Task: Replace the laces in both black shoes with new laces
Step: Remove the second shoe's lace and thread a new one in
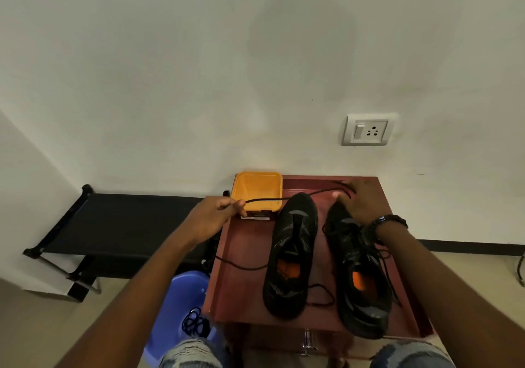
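On a reddish-brown wooden table (pixel 244 254) at lower centre, two black shoes (pixel 292 254) stand as the left hand (pixel 216 214) pinches one black lace (pixel 264 198) and the right hand (pixel 355 200) lies flat, fingers spread.

arms bare — no sleeves | right wrist: black watch (pixel 382 219) and beaded band | knees: faded ripped jeans (pixel 190 353)

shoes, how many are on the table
2. The left shoe lies mid-table with its eyelets bare; the right shoe lies beside it near the table's right edge, still laced, toe under the right hand.

Right hand (pixel 358 200) hides the right shoe's (pixel 359 276) toe.
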The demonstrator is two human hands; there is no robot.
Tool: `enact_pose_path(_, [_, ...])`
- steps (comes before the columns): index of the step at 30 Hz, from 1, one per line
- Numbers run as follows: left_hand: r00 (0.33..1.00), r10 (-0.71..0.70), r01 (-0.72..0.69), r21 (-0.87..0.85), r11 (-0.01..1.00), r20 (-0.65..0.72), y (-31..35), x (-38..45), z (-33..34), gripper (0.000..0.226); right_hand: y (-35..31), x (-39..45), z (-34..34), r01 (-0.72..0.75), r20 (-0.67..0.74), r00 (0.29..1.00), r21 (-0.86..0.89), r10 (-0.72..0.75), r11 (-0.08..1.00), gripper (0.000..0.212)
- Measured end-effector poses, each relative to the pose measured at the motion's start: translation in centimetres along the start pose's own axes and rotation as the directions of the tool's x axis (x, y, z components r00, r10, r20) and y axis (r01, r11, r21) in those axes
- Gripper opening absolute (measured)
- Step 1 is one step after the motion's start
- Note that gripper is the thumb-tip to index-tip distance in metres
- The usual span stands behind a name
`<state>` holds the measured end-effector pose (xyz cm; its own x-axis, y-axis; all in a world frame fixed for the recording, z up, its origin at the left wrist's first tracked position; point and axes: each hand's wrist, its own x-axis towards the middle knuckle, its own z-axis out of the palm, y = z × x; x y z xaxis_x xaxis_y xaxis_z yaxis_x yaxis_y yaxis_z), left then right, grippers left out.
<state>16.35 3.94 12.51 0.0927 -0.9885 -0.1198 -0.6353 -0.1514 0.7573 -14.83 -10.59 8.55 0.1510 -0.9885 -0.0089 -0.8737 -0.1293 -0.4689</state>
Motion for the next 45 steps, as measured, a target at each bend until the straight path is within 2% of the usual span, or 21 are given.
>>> enact_pose_path(2, [0.997, 0.049, -0.051, 0.049, 0.997, 0.058, 0.8, 0.0, 1.4, 0.038, -2.6, -1.9, 0.6, 0.174, 0.002, 0.985, -0.043, -0.174, 0.984, 0.07])
enact_pose_path(4, [0.985, 0.116, -0.126, 0.068, 0.99, 0.13, 1.9, 0.4, 3.4, 0.04, -5.9, -4.0, 1.6, 0.404, 0.117, 0.9, 0.134, -0.419, 0.905, 0.07])
enact_pose_path(7, [0.984, 0.147, -0.153, 0.058, 0.986, 0.102, 3.2, 1.3, 4.8, 0.038, -8.1, -5.9, 2.8, 0.474, 0.261, 0.796, 0.293, -0.546, 0.83, 0.023])
enact_pose_path(9, [0.987, 0.146, -0.151, 0.082, 0.985, 0.063, 3.2, 1.7, 4.1, 0.039, -7.0, -5.1, 2.1, 0.46, 0.177, 0.835, 0.294, -0.521, 0.838, 0.019])
enact_pose_path(11, [0.99, 0.132, -0.136, 0.072, 0.988, 0.053, 2.4, 1.7, 3.4, 0.04, -4.0, -3.9, 0.7, 0.385, 0.113, 0.906, 0.175, -0.407, 0.906, 0.02])
enact_pose_path(14, [0.995, 0.095, -0.096, 0.046, 0.994, 0.028, 0.7, 1.2, 2.9, 0.042, -0.1, -2.6, -0.2, 0.149, 0.034, 0.988, -0.02, -0.148, 0.989, 0.02])
enact_pose_path(15, [0.996, 0.088, -0.089, 0.034, 0.995, 0.026, 0.5, 1.0, 2.9, 0.042, 0.2, -2.7, 0.0, 0.148, 0.036, 0.989, -0.054, -0.146, 0.988, 0.014])
enact_pose_path(16, [0.996, 0.084, -0.085, 0.027, 0.996, 0.035, 0.5, 0.9, 3.2, 0.042, -0.5, -3.2, 0.3, 0.209, 0.064, 0.977, -0.072, -0.204, 0.975, 0.027])
enact_pose_path(18, [0.991, 0.1, -0.102, 0.018, 0.995, 0.087, 1.4, 0.9, 4.1, 0.04, -3.2, -4.5, 1.2, 0.389, 0.161, 0.905, 0.055, -0.393, 0.92, 0.06])
enact_pose_path(19, [0.986, 0.116, -0.118, 0.009, 0.993, 0.116, 2.3, 1.0, 4.8, 0.038, -4.7, -5.2, 1.6, 0.456, 0.189, 0.858, 0.145, -0.477, 0.878, 0.061])
enact_pose_path(21, [0.98, 0.141, -0.146, 0.027, 0.989, 0.142, 3.3, 1.3, 6.0, 0.04, -6.7, -6.4, 2.1, 0.516, 0.17, 0.808, 0.259, -0.564, 0.817, 0.034])
enact_pose_path(22, [0.981, 0.144, -0.151, 0.042, 0.988, 0.132, 3.5, 1.5, 6.1, 0.042, -6.6, -6.4, 2.0, 0.51, 0.131, 0.82, 0.276, -0.557, 0.815, 0.023])
enact_pose_path(24, [0.985, 0.14, -0.146, 0.063, 0.987, 0.098, 3.0, 1.8, 5.4, 0.044, -5.1, -5.8, 1.1, 0.427, 0.062, 0.887, 0.266, -0.457, 0.864, 0.018])
enact_pose_path(27, [0.99, 0.125, -0.131, 0.094, 0.987, 0.068, 1.8, 1.4, 3.4, 0.039, -1.2, -4.6, -0.2, 0.245, 0.064, 0.965, 0.107, -0.253, 0.963, 0.021])
enact_pose_path(30, [0.996, 0.084, -0.087, 0.073, 0.994, 0.04, 0.7, 1.2, 2.8, 0.041, 0.8, -4.2, -0.3, 0.087, 0.067, 0.994, -0.014, -0.086, 0.996, 0.016])
enact_pose_path(32, [0.995, 0.083, -0.086, 0.051, 0.995, 0.054, 0.7, 1.1, 3.2, 0.044, -0.1, -4.7, -0.1, 0.174, 0.065, 0.983, 0.002, -0.174, 0.985, 0.029])
enact_pose_path(34, [0.986, 0.107, -0.114, 0.051, 0.992, 0.126, 1.3, 1.3, 4.6, 0.043, -2.9, -5.9, 0.2, 0.338, 0.151, 0.92, 0.166, -0.362, 0.927, 0.056])
enact_pose_path(35, [0.979, 0.12, -0.129, 0.044, 0.991, 0.165, 1.8, 1.4, 5.5, 0.042, -4.5, -6.6, 0.4, 0.386, 0.207, 0.874, 0.253, -0.439, 0.887, 0.061])
enact_pose_path(37, [0.97, 0.137, -0.145, 0.024, 0.989, 0.199, 2.8, 1.7, 6.9, 0.041, -6.4, -7.4, 1.2, 0.426, 0.242, 0.821, 0.343, -0.517, 0.837, 0.05])
enact_pose_path(41, [0.982, 0.14, -0.14, -0.01, 0.99, 0.127, 3.4, 1.8, 6.4, 0.042, -4.4, -6.7, 0.1, 0.301, 0.076, 0.932, 0.388, -0.356, 0.871, 0.014])
enact_pose_path(45, [0.991, 0.108, -0.105, -0.047, 0.993, 0.074, 2.5, 1.4, 5.6, 0.039, -0.9, -6.4, -0.6, 0.163, 0.1, 0.975, 0.303, -0.201, 0.939, 0.009])
